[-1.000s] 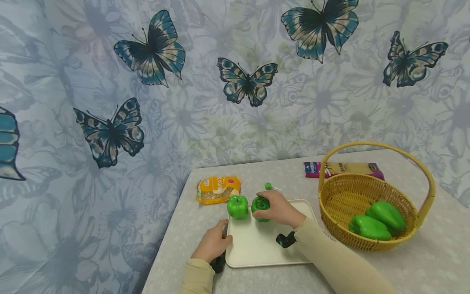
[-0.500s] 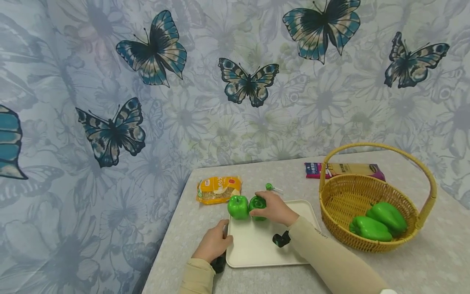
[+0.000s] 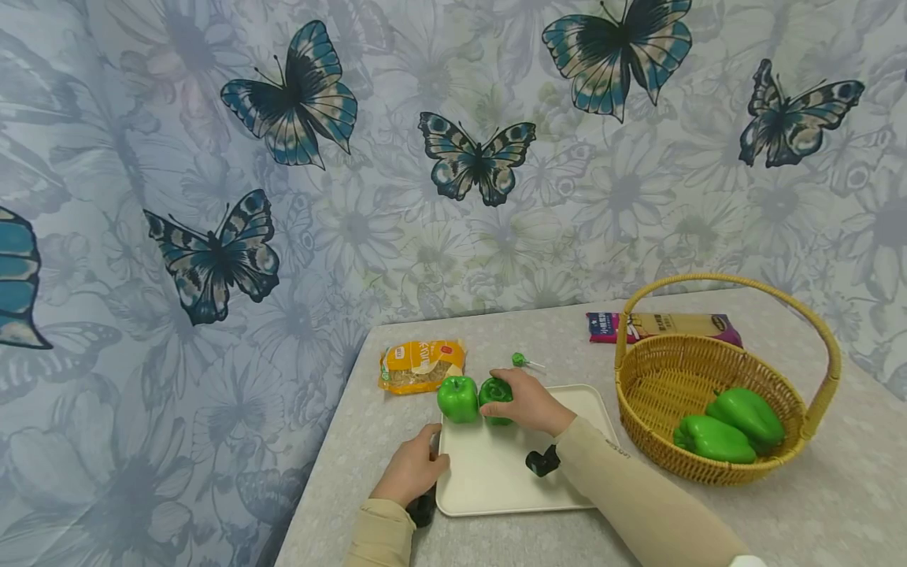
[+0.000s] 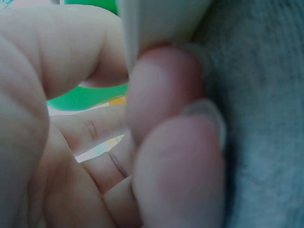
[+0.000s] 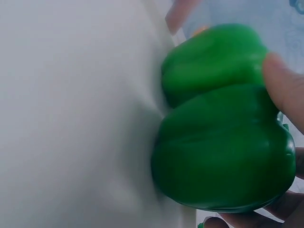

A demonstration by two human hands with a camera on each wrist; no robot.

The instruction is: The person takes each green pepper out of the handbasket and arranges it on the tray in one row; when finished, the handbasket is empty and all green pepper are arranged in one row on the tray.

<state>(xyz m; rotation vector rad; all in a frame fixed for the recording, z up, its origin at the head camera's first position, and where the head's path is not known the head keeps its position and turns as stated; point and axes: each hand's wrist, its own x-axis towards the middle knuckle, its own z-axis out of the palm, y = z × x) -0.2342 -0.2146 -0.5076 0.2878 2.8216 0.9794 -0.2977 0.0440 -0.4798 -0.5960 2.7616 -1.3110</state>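
A cream tray (image 3: 496, 480) lies on the grey table. Two green peppers stand at its far left corner. My right hand (image 3: 527, 403) grips the right pepper (image 3: 494, 391), which fills the right wrist view (image 5: 223, 161) and sits against the left pepper (image 3: 458, 398) (image 5: 213, 61). My left hand (image 3: 413, 472) holds the tray's left edge (image 4: 156, 23), fingers curled round the rim, thumb on top.
A wicker basket (image 3: 808, 417) with two green peppers (image 3: 730, 429) stands to the right. A yellow packet (image 3: 421, 365), a small green lollipop (image 3: 520, 360) and a purple-and-yellow packet (image 3: 666, 326) lie behind the tray. A butterfly-print curtain hangs behind.
My right hand has slid the gripped pepper a little to the left, up against the other pepper. The left hand has stayed on the tray edge.
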